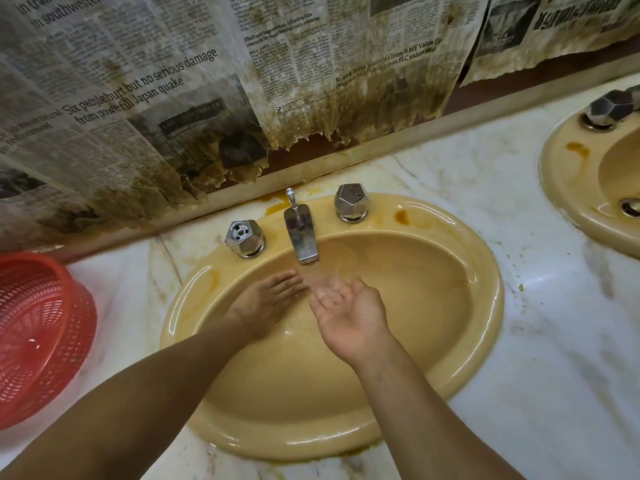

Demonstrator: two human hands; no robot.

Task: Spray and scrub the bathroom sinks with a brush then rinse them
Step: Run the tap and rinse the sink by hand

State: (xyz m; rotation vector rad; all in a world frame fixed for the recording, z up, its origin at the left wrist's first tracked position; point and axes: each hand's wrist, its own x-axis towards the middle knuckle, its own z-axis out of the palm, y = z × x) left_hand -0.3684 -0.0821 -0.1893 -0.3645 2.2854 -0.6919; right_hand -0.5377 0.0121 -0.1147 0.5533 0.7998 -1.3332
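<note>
A yellow oval sink (460, 341) is set into a white marble counter (554, 341). Water runs from its chrome spout (302, 237), which stands between two faceted chrome knobs, one on the left (244, 238) and one on the right (351, 202). My right hand (349, 308) is cupped palm up under the stream, fingers relaxed and empty. My left hand (266, 301) lies palm down beside it with straight fingers, just left of the water. Neither a brush nor a spray bottle is in view.
A red mesh basket (38, 337) lies on the counter at the left. A second yellow sink (575, 188) with its own knob (611, 107) sits at the right edge. Stained, torn newspaper (207, 98) covers the wall behind the sinks.
</note>
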